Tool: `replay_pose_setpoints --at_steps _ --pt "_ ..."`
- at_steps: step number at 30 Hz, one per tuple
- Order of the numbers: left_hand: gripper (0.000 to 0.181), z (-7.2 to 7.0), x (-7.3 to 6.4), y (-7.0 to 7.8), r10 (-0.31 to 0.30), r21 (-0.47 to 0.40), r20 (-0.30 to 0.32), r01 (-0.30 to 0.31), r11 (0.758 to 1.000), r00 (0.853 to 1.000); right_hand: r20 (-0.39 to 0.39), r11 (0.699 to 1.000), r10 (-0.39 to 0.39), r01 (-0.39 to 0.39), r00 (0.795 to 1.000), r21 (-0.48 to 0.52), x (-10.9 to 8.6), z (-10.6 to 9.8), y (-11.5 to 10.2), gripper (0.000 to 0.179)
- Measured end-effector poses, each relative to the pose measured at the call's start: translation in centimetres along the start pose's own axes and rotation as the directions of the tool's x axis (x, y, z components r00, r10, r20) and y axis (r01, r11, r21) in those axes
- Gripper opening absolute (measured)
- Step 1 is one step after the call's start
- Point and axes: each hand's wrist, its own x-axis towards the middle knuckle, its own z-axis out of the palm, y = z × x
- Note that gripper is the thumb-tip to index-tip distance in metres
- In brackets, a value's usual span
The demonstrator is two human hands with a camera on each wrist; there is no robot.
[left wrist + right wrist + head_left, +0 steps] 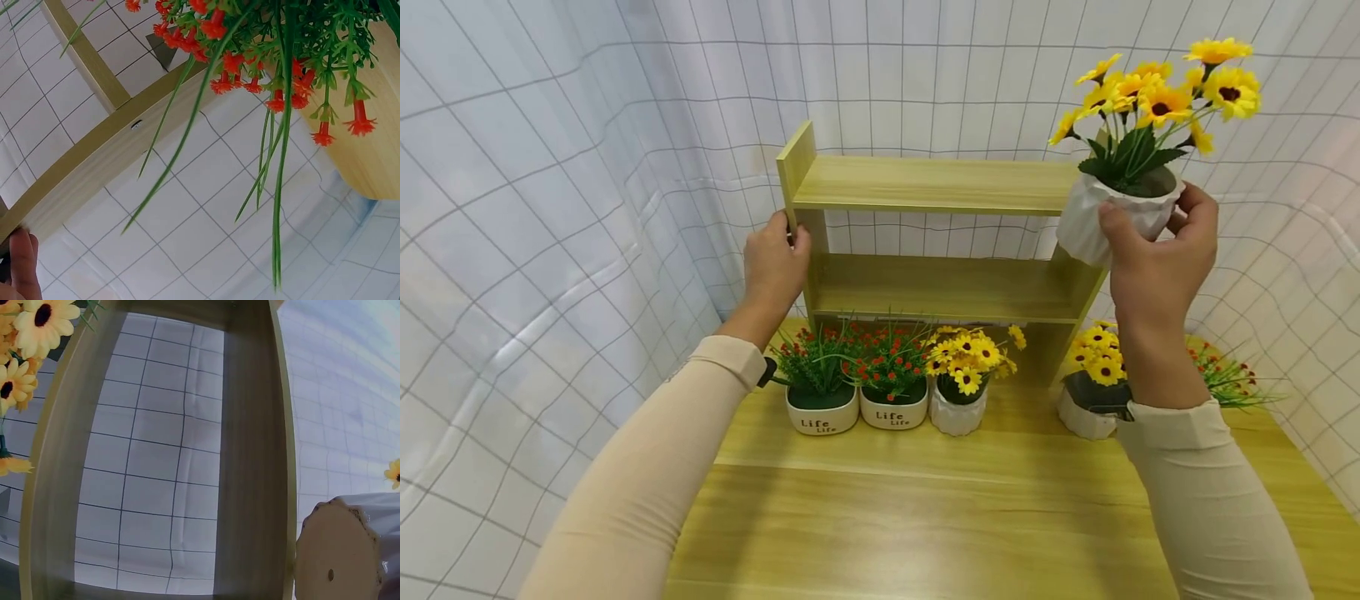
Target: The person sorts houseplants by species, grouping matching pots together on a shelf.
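Note:
My right hand (pixel 1165 271) grips a white ribbed pot (pixel 1086 218) of yellow artificial sunflowers, raised at the right end of a wooden shelf unit (pixel 940 183). The underside of that flowerpot (pixel 337 556) shows in the right wrist view, with a small hole in it. My left hand (pixel 775 262) holds the edge of the shelf's left side panel (pixel 797 158), thumb on its inner side. In the left wrist view its fingers (pixel 24 259) touch the panel's edge. The upper board and the middle board (pixel 940 287) bear nothing that I can see.
Along the shelf's foot stand two white "Life" pots (pixel 822 417) (pixel 893 412) of red flowers and a white pot (pixel 958 414) of yellow ones. Behind my right forearm are another yellow-flowered pot (pixel 1086 412) and red flowers (pixel 1225 371). A checked curtain (pixel 925 75) surrounds the wooden table (pixel 887 517).

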Motion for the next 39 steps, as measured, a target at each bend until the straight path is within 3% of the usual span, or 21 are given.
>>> replay_pose_setpoints --at_steps 14,24,35,39 --pt "0.034 0.4 0.2 0.2 -0.047 0.029 0.008 0.047 0.998 0.999 0.025 0.997 0.031 -0.033 0.999 0.066 1.2 1.6 -0.5 0.057" --pt "0.034 0.6 0.3 -0.1 -0.01 0.087 -0.001 0.01 0.996 1.0 0.077 0.996 0.062 -0.057 0.995 -0.062 2.9 2.7 -0.1 0.065" --pt "0.033 0.8 0.1 -0.1 -0.015 0.068 -0.017 0.016 0.998 1.0 0.076 0.97 -0.004 0.022 0.997 -0.241 4.6 4.5 1.1 0.071" --pt "0.031 1.0 0.1 -0.5 0.002 0.072 -0.049 0.001 0.997 0.999 0.067 0.956 -0.028 0.047 0.997 -0.291 4.8 5.0 1.5 0.075"
